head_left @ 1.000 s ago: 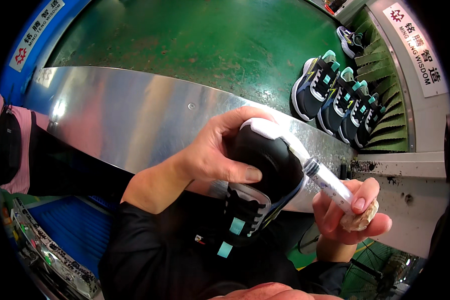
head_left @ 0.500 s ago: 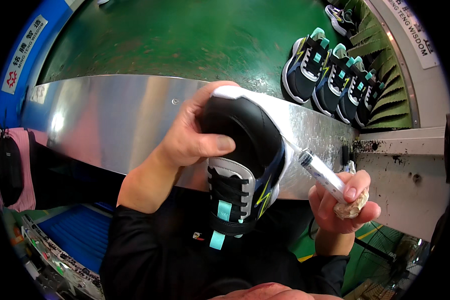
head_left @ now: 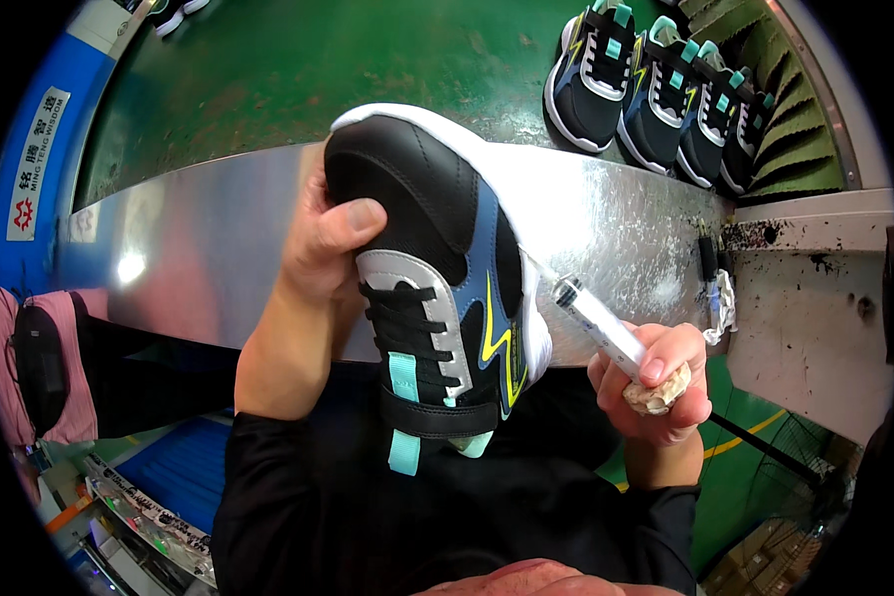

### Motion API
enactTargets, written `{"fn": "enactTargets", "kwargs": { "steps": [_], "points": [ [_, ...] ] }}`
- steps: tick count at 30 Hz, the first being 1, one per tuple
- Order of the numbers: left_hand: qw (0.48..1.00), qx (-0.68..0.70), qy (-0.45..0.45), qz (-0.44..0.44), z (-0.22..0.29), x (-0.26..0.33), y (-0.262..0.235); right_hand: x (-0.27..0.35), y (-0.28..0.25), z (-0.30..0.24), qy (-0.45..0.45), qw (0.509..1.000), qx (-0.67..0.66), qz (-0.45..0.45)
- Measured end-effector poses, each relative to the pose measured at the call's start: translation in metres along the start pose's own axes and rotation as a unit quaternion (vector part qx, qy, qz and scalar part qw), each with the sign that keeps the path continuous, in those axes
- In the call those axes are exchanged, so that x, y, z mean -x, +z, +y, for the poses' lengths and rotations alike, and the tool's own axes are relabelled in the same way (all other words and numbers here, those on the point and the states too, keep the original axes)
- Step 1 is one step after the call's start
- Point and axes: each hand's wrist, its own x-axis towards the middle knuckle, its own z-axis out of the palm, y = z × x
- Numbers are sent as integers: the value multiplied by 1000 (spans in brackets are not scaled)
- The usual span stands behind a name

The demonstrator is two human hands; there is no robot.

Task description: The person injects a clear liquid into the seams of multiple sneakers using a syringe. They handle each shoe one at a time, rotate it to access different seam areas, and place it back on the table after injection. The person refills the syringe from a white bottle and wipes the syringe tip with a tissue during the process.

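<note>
A black sneaker [head_left: 412, 189] with a white sole, blue and yellow side trim and mint tabs is tilted over the metal ledge, its toe away from me. My left hand [head_left: 320, 243] grips it near the toe, thumb on the upper and the other fingers mostly hidden behind. In my closed right hand [head_left: 666, 372] is a clear syringe [head_left: 598, 326], with a crumpled pale wad [head_left: 658, 391] at its rear end. The syringe's thin tip points at the seam between the upper and the white sole; whether it touches cannot be made out.
Beyond the metal ledge [head_left: 199, 238] runs a green belt [head_left: 368, 65]. Several matching sneakers [head_left: 591, 89] stand in a row at the far right, beside green flaps [head_left: 805, 129]. A second syringe-like tool [head_left: 712, 288] lies by the pale machine wall [head_left: 815, 308]. Pink cloth [head_left: 70, 368] hangs at left.
The sneaker has rolled and shifted left, so more of its toe top and coloured side shows. My right hand and the syringe have moved left with it.
</note>
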Motion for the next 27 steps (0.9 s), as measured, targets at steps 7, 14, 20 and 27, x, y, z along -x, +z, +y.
{"fn": "enactTargets", "kwargs": {
  "steps": [7,14,20,27],
  "points": [
    [1000,27,3,6,-2,-4,4,20,-7,6,27,998,-50,15],
    [999,15,-24,15,-2,-4,-4,28,-14,16,16,999,-42,-4],
    [998,24,-38,41,-7,-7,-10,41,-15,18,44,998,-42,0],
    [990,94,-100,34,-9,-8,-30,65,-17,27,24,999,-34,-10]
  ]
}}
